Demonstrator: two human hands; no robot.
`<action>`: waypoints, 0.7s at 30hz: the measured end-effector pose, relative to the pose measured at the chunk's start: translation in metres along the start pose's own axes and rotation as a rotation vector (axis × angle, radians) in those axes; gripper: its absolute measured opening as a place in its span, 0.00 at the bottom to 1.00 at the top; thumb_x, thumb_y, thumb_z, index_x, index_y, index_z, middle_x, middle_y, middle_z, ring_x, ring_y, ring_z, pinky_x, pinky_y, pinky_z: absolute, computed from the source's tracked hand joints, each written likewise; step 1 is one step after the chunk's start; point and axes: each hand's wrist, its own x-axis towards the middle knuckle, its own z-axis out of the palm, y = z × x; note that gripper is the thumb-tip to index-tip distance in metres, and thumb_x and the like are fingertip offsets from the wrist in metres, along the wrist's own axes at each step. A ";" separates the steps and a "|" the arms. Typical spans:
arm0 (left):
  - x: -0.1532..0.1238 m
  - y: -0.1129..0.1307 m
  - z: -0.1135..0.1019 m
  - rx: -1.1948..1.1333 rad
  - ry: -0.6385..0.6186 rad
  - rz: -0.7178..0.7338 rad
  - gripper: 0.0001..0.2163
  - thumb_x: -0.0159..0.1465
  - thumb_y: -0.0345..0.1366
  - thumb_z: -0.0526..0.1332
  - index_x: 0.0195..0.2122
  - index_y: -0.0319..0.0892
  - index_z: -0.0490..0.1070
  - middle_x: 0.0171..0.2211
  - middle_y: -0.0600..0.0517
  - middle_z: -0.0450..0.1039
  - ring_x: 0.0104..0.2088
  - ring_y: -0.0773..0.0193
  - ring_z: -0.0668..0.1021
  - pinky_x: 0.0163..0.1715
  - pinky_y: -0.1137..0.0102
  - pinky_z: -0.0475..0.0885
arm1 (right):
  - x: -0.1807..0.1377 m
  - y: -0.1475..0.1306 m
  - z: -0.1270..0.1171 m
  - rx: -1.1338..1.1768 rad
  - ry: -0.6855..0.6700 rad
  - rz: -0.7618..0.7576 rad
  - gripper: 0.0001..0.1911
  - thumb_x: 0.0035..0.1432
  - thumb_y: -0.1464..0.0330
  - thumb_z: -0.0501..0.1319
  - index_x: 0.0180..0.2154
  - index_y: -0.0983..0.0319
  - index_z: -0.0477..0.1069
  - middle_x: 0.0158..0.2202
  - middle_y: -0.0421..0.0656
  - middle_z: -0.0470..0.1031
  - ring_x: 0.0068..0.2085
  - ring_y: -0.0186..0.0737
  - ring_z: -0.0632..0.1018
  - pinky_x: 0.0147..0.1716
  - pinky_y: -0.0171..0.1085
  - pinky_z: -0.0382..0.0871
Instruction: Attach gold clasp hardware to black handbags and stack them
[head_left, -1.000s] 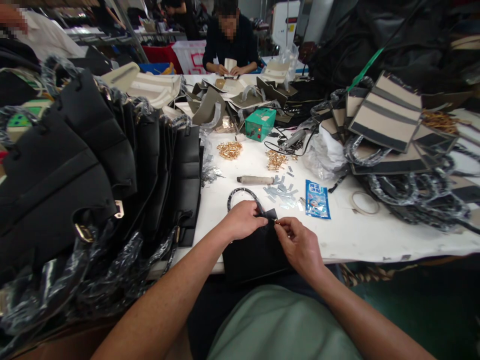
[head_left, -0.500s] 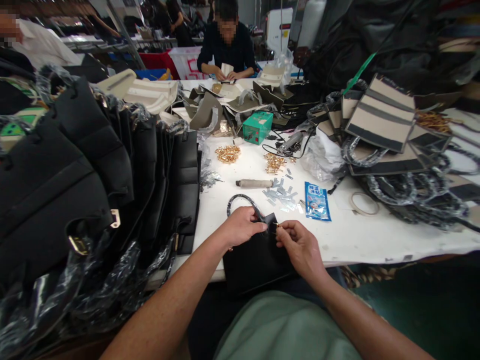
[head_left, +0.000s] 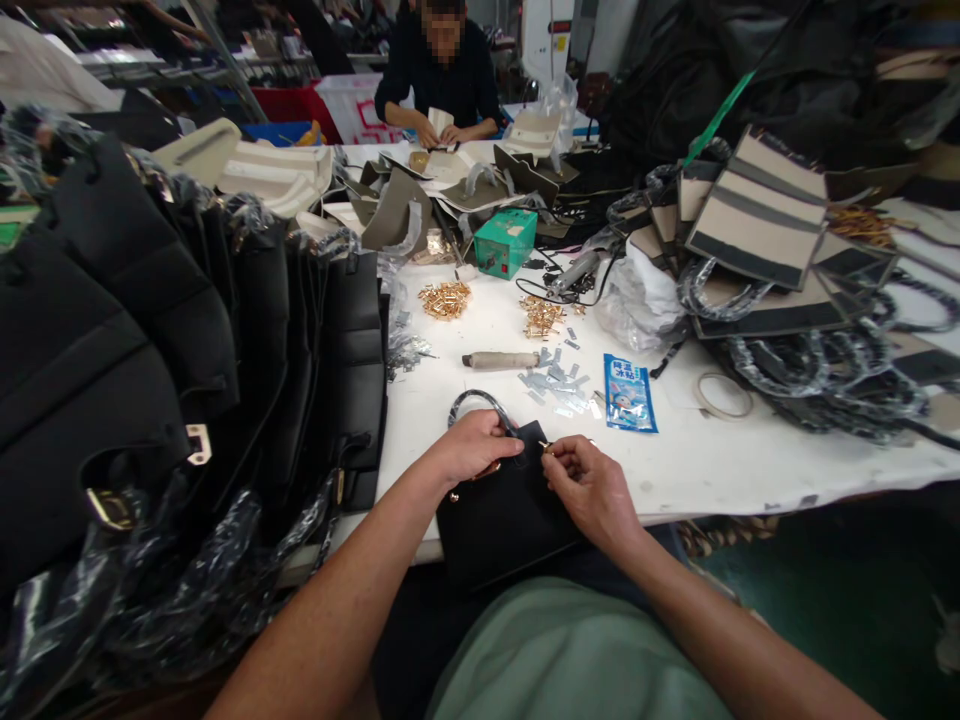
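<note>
A black bag panel (head_left: pixel 510 535) lies at the table's front edge, partly over my lap. Its looped handle (head_left: pixel 489 397), wrapped in clear plastic, rises beyond my left hand (head_left: pixel 476 447). That hand is closed on the panel near the handle's base, thumb on top. Beneath its fingers shows a bit of gold metal. My right hand (head_left: pixel 592 485) pinches a small gold fitting (head_left: pixel 546 448) between thumb and fingers, beside the panel's upper right corner. Whether the fitting touches the panel, I cannot tell.
Black bag panels (head_left: pixel 259 300) crowd the left. Ahead lie gold fittings (head_left: pixel 444 300), metal plates (head_left: pixel 556 382), a wrapped-handle tool (head_left: pixel 502 360), a blue packet (head_left: pixel 628 395) and a green box (head_left: pixel 506 243). Beige panels (head_left: pixel 769 215) pile up right. A person (head_left: pixel 442 85) works opposite.
The view has shifted slightly, so most things sit a little further left and higher. Both hands stay at the panel's top, the right one still pinching the gold fitting.
</note>
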 end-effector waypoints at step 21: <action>0.008 -0.020 -0.001 0.009 -0.004 0.131 0.09 0.56 0.35 0.63 0.38 0.39 0.74 0.28 0.53 0.76 0.22 0.70 0.71 0.21 0.76 0.62 | 0.013 -0.018 -0.014 -0.337 -0.236 -0.166 0.09 0.63 0.64 0.55 0.44 0.54 0.70 0.27 0.37 0.74 0.28 0.39 0.74 0.29 0.35 0.64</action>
